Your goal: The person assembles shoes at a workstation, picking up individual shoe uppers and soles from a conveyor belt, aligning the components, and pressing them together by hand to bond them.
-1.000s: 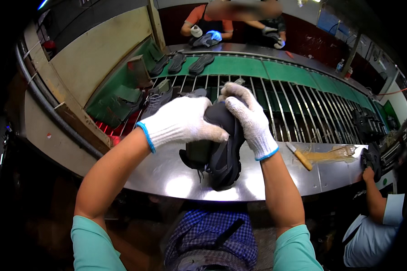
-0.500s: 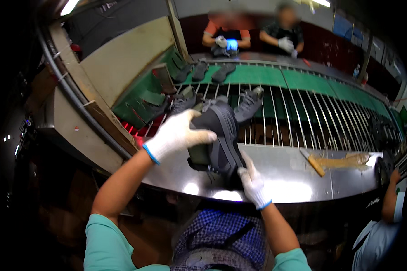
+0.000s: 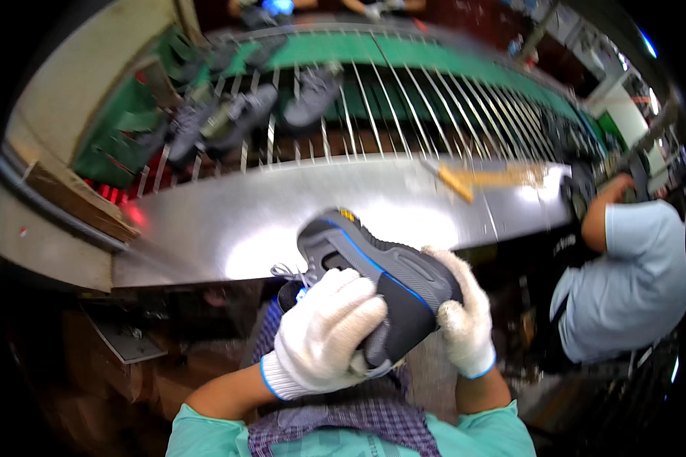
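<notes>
A dark grey shoe [image 3: 408, 286] with a blue line along its sole edge is held tilted on its side, close to my body. My left hand [image 3: 324, 327], in a white knit glove, grips the upper near the ankle opening. At the heel end, my gloved right hand [image 3: 465, 312] closes its thumb and fingers around the sole. The toe, with a small yellow mark, points up and away toward the metal table. Grey laces [image 3: 286, 272] hang out at the shoe's left side. Part of the collar is hidden behind my left hand.
Beyond the steel table edge [image 3: 183, 221] run metal rollers [image 3: 366, 114] carrying several grey shoes [image 3: 312, 99]. A yellow-handled knife [image 3: 456, 183] lies on the tabletop. A person in a light blue shirt [image 3: 625, 266] works at the right. Wooden posts and panels [image 3: 68, 198] stand left.
The shoe has come nearer my body and turned, its toe now pointing away. Both hands moved with it and shifted their grip. My view has swung right and down.
</notes>
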The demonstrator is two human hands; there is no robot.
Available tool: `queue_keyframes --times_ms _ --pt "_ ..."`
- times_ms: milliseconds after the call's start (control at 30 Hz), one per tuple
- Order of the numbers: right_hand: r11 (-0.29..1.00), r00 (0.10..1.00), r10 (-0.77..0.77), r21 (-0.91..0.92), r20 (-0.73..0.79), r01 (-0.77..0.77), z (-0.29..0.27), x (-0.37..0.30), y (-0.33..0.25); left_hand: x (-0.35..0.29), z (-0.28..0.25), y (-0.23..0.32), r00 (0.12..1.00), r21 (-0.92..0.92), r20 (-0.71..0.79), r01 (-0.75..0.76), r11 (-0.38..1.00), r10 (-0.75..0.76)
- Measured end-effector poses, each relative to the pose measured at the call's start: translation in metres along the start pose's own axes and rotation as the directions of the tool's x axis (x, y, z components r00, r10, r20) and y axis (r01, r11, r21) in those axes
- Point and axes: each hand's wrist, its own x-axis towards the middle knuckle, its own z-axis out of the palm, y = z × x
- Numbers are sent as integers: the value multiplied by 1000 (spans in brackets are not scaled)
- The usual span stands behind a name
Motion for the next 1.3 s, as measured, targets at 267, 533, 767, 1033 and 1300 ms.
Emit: queue_keyframes --times_ms 267,533,767,1033,1300 --pt "894 898 434 153 -72 -420 16 -65 31 -75 42 6 944 133 209 -286 949 255" --pt "839 986 156 -535 60 -101 11 -45 1 -53 11 -9 882 -24 332 -347 938 335" --pt "731 667 587 -653 458 -195 8 -10 31 -95 7 -29 770 -50 351 -553 832 533" --pt "872 767 489 -273 416 -407 29 14 78 -117 -5 -42 773 -60 373 -531 845 512" --pt "623 699 573 -781 428 -32 47 55 25 -131 3 -37 831 -20 293 -490 872 473"
